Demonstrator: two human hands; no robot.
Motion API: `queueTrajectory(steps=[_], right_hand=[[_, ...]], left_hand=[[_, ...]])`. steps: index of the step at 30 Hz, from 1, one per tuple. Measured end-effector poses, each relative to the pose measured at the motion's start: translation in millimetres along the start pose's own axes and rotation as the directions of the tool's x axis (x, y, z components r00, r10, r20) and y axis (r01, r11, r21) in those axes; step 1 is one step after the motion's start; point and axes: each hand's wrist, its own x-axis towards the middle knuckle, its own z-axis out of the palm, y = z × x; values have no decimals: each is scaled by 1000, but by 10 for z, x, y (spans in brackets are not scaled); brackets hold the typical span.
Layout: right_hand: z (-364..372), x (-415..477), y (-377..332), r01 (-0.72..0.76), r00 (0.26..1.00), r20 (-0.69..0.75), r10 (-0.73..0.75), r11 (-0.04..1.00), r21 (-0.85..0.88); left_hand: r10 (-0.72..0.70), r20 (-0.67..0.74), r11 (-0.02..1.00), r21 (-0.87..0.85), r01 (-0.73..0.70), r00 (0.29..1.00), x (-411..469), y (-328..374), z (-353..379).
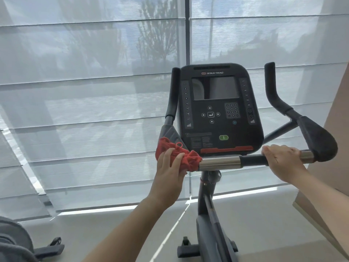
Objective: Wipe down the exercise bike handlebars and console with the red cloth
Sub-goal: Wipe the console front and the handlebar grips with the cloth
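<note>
Gripping the bunched red cloth in our left hand, we hold it around the handlebar, just left of the steel sleeve below the console; our right hand curls over the bar's right side.

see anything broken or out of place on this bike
Nothing stands out. The console and handlebar look intact; the left hand holds the red cloth bunched on the bar, and the right hand rests on it.

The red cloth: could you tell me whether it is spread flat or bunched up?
Bunched up: the left hand grips the red cloth crumpled in folds against the handlebar.
</note>
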Motion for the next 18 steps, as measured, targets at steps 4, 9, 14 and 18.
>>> queueTrajectory(steps=[4,9,14,18], right_hand=[[3,-3,0,-12,1000,4,12,1000,-4],[10,2,8,-11,1000,-1,11,1000,4],[16,-8,-1,-19,1000,-5,19,1000,-2],[24,-7,-2,-29,999,22,29,1000,-4]], left_hand=[[38,42,999,16,-39,998,132,-40,-14],[-7,44,994,107,2,999,368,-36,-37],[13,-19,984,179,-9,1000,337,-4,7],[55,-107,994,99,-44,993,315,41,30]])
